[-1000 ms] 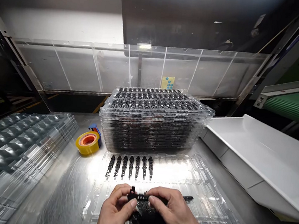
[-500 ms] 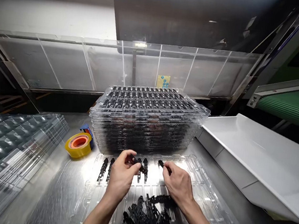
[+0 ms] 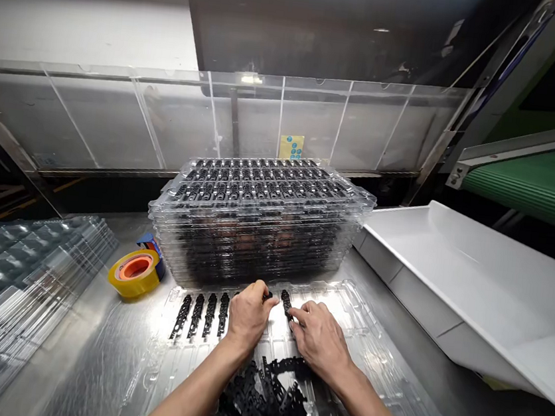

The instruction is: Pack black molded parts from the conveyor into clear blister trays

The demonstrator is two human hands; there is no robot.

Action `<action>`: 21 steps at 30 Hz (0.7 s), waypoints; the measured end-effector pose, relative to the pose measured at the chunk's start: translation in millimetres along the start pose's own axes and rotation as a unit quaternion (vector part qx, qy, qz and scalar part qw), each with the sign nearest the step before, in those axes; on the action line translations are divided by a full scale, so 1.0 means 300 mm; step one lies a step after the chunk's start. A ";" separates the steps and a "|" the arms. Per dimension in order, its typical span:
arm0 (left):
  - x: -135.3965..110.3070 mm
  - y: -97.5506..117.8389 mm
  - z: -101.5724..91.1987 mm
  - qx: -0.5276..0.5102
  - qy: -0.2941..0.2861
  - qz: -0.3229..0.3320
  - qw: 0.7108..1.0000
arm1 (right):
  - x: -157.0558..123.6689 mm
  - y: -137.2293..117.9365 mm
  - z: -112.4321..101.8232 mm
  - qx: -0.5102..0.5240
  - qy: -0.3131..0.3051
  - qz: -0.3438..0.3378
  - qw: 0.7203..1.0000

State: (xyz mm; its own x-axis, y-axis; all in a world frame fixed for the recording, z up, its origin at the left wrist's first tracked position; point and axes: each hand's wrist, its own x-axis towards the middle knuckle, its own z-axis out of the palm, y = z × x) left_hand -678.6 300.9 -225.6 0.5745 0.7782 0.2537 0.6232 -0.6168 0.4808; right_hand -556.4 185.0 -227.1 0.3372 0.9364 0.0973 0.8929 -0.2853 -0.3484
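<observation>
My left hand is closed in a pinch over the back row of a clear plastic tray. A dark end of a slim black plastic part shows at its fingertips; the rest is hidden by the hand. With thumb and forefinger, my right hand grips the near end of another black plastic part, which lies lengthwise at a slot of the tray. Left of my left hand, several like parts sit in a row in the slots. A loose heap of black parts lies on the tray below my hands.
Behind the tray rises a stack of filled clear trays. Yellow tape lies on the metal table at left, near a stack of clear trays. A white bin stands right, below a green conveyor.
My left hand has moved right along the row and lowered its part to the tray. The right hand's part now lies lengthwise at a slot. The view has shifted slightly.
</observation>
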 end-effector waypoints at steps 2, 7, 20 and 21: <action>-0.005 0.001 0.012 0.041 -0.015 0.035 0.998 | -0.002 0.000 -0.002 0.004 0.003 -0.002 1.000; -0.042 0.001 0.033 0.111 -0.061 0.132 0.983 | 0.000 0.003 -0.005 0.013 0.009 -0.011 1.000; -0.023 0.019 -0.033 0.127 -0.099 0.133 0.978 | 0.102 0.030 -0.052 0.003 -0.015 -0.140 0.990; -0.014 0.017 -0.029 0.122 -0.107 0.133 0.978 | 0.113 0.030 -0.052 0.003 -0.024 -0.147 0.989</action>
State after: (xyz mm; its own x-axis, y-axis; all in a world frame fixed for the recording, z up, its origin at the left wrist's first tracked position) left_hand -682.4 295.6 -216.8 0.8156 0.5593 0.1484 0.5292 -0.8247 0.1997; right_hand -532.2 211.1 -212.5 0.0486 0.9872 0.1516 0.9483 0.0020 -0.3173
